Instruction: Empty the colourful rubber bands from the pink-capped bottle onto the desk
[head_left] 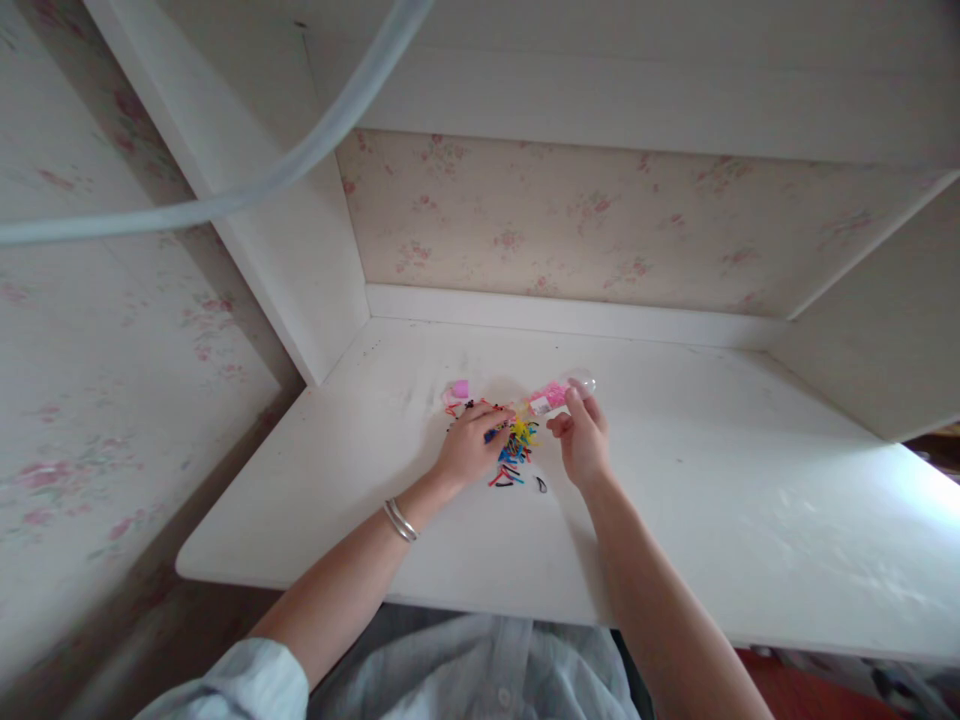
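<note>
On the white desk lies a loose pile of small coloured elastic bands (516, 446), in blue, yellow, red and black. My left hand (471, 442) rests over the pile's left side, its thumb and fingers apart with bands showing between them. Whether any band is between the fingertips is hidden. My right hand (585, 438) grips a clear bottle (549, 397) with pink contents and a white label. The bottle lies tilted on its side, its mouth end toward the pile and its rounded clear end to the right. A pink cap (460, 388) sits behind my left hand.
The desk (675, 520) has a back ledge (570, 314) and side panels at left and right. A shelf runs overhead. A pale tube (300, 160) curves across the upper left, close to the camera. One black band (541, 485) lies apart, in front of the pile.
</note>
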